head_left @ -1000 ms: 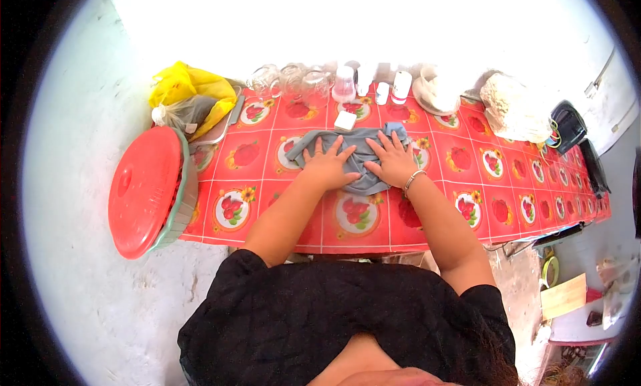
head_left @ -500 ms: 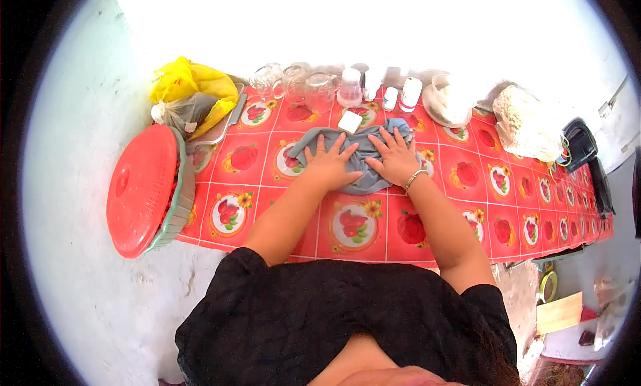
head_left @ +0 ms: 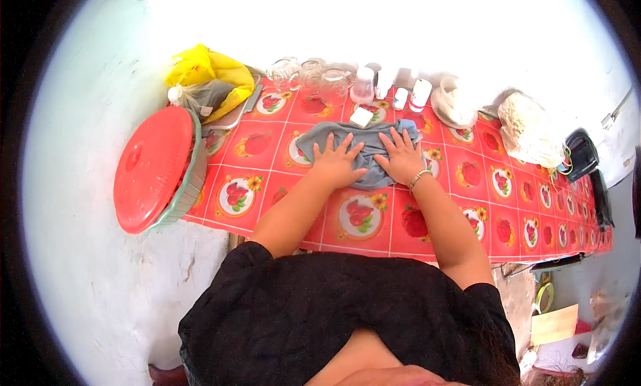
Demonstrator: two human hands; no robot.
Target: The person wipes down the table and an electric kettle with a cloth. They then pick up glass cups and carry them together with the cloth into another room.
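Observation:
A grey cloth [head_left: 369, 153] lies on the red patterned tablecloth [head_left: 287, 216], some creases showing in it. My left hand [head_left: 336, 164] rests flat on its left part, fingers spread. On the right part lies my right hand [head_left: 402, 160], palm down with fingers apart and a bracelet at the wrist. Just beyond the cloth's far edge, a small white block-like object [head_left: 361, 117] sits, its kind unclear. Neither hand grips anything.
Along the wall stand glass mugs [head_left: 334, 85], white bottles [head_left: 419, 94] and a plastic bag [head_left: 454, 104]. A green basket with a red lid [head_left: 152, 169] is at the left, near a yellow bag [head_left: 210, 72]. A pale bundle [head_left: 529, 129] and black container [head_left: 581, 153] stand right.
The cloth looks smoother and more spread out under my hands. Both hands remain flat on it. The view has shifted slightly.

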